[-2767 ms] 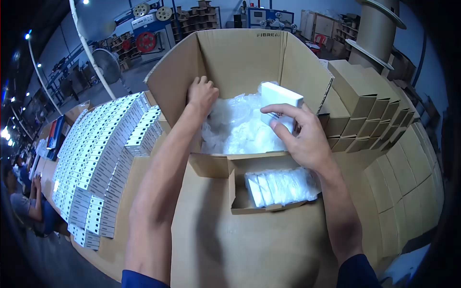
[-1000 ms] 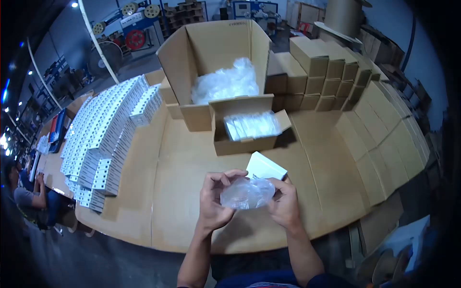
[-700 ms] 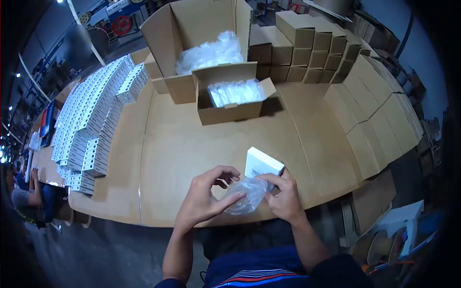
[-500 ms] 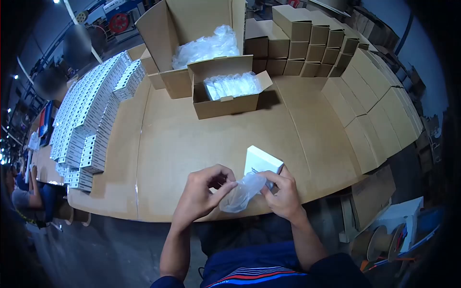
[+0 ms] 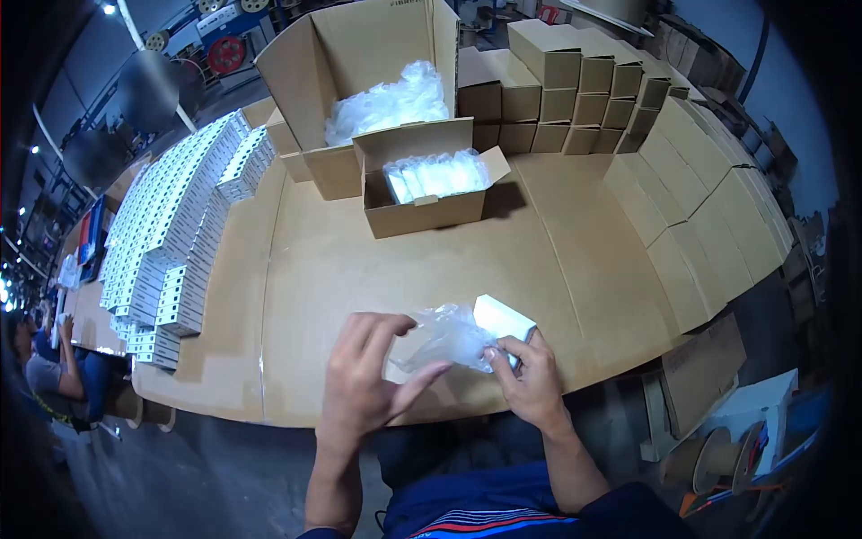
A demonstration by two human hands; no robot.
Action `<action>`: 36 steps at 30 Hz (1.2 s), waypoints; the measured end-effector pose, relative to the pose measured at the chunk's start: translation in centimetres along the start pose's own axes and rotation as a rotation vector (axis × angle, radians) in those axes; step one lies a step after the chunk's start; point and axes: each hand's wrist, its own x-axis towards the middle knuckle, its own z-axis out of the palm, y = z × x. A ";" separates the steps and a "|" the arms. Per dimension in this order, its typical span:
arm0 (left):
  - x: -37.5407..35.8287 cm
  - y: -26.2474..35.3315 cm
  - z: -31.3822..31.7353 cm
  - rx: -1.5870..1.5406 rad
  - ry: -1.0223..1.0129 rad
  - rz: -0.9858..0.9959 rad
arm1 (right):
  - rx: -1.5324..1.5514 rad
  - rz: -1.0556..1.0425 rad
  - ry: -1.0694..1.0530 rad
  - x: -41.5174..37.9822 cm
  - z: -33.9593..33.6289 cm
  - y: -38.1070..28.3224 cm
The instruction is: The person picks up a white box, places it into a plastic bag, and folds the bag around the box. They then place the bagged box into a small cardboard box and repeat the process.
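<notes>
My right hand (image 5: 528, 375) grips a small white box (image 5: 501, 319), and a clear plastic bag (image 5: 440, 337) is pinched along with it under the thumb. The bag spreads out crumpled to the left of the box. Beside its left end is my left hand (image 5: 364, 377), open, thumb and fingers apart around the bag's loose edge. I cannot see it gripping the plastic. Part of the white box is hidden behind my right fingers and the bag.
An open carton (image 5: 426, 216) holds plastic-wrapped packs; behind it a larger carton (image 5: 332, 171) contains clear bags (image 5: 391, 103). White boxes (image 5: 171, 225) are stacked on the left. Brown cartons (image 5: 552, 67) line the back and right of the cardboard-covered table (image 5: 404, 269). A person (image 5: 58, 359) sits far left.
My left fingers have spread apart and moved off the bag's edge. The bag has opened out wider and higher. The white box sits slightly lower in view, still in my right hand.
</notes>
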 end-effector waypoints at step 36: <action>-5.1 -2.2 7.4 -0.871 0.010 -0.692 | 0.053 0.001 -0.011 -2.1 2.1 2.6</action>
